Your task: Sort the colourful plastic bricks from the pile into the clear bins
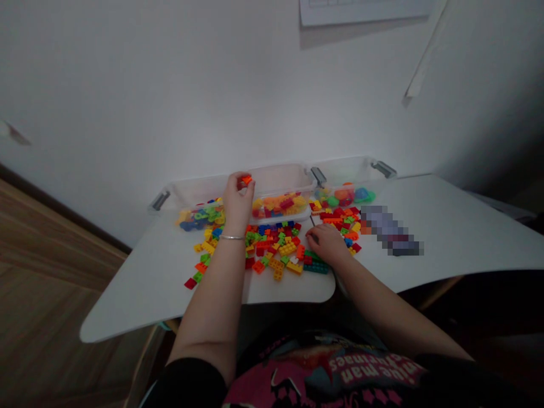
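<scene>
My left hand (238, 195), with a bracelet at its wrist, is raised over the front of a clear plastic bin (280, 174). Its fingers are closed around a small orange block (246, 179). My right hand (329, 242) rests low at the right part of the block pile, fingers curled; whatever they may hold is hidden. Loose building blocks in red, orange, yellow, green and blue lie spread around both hands, among them a yellow block (288, 248) and a dark green block (316, 267). More colored pieces show inside the bin.
A second clear bin (348, 170) with round colored pieces stands at the right against the wall. A blurred-out item (393, 231) lies on the white table (459, 226) right of the blocks. Paper (361, 11) hangs on the wall.
</scene>
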A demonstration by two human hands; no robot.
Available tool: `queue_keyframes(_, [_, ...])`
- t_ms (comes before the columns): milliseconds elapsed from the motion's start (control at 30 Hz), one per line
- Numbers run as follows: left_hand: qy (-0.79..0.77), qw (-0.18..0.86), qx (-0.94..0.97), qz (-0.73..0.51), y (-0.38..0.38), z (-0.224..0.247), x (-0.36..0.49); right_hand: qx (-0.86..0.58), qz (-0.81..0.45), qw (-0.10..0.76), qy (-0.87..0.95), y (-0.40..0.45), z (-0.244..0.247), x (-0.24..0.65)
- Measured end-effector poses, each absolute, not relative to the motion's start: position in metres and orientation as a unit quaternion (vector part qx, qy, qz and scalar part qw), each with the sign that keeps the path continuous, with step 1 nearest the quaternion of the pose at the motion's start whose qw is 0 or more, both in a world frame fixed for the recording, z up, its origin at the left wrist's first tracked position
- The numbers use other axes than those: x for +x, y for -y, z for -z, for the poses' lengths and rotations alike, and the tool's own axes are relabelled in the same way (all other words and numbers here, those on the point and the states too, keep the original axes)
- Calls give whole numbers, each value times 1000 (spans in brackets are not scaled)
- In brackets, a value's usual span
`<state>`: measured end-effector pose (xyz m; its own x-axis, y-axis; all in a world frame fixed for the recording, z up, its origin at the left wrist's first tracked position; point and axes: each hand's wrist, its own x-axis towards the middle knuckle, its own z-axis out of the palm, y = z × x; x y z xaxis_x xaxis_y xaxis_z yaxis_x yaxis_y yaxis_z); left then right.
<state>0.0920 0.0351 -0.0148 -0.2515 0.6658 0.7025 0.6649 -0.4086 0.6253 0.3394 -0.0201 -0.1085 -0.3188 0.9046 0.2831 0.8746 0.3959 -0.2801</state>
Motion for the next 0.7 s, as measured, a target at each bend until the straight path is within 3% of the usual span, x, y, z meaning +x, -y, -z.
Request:
queue_keyframes(267, [-628,-27,674,-388,-49,13,95,-551,-34,199,810,21,107,339])
queue_keyframes(700, [-589,-88,707,-382,-34,20,99,-560,-37,188,806,21,105,338])
